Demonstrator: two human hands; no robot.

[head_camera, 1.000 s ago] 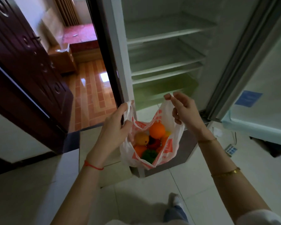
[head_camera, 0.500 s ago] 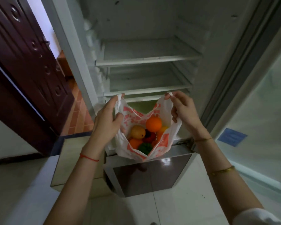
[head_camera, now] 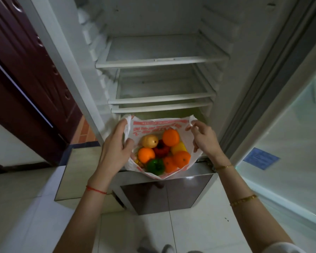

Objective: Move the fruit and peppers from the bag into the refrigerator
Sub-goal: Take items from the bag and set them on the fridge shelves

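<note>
A white plastic bag (head_camera: 157,125) with red print is held wide at the bottom edge of the refrigerator's upper compartment. My left hand (head_camera: 115,148) grips its left rim and my right hand (head_camera: 203,137) pinches its right rim. Inside lie several oranges (head_camera: 171,137), a yellowish pear-like fruit (head_camera: 150,141), a red pepper (head_camera: 161,150), a yellow pepper (head_camera: 179,148) and a green pepper (head_camera: 155,166). The refrigerator (head_camera: 161,61) stands in front of me with bare white shelves.
The refrigerator door (head_camera: 290,115) stands swung out on the right, with a blue label (head_camera: 261,158). A dark lower door (head_camera: 164,194) sits shut under the bag. A dark wooden door (head_camera: 26,79) is on the left. White floor tiles lie below.
I have stepped closer to the refrigerator. The bag moved forward onto the compartment's bottom edge and its mouth is spread wider between both hands.
</note>
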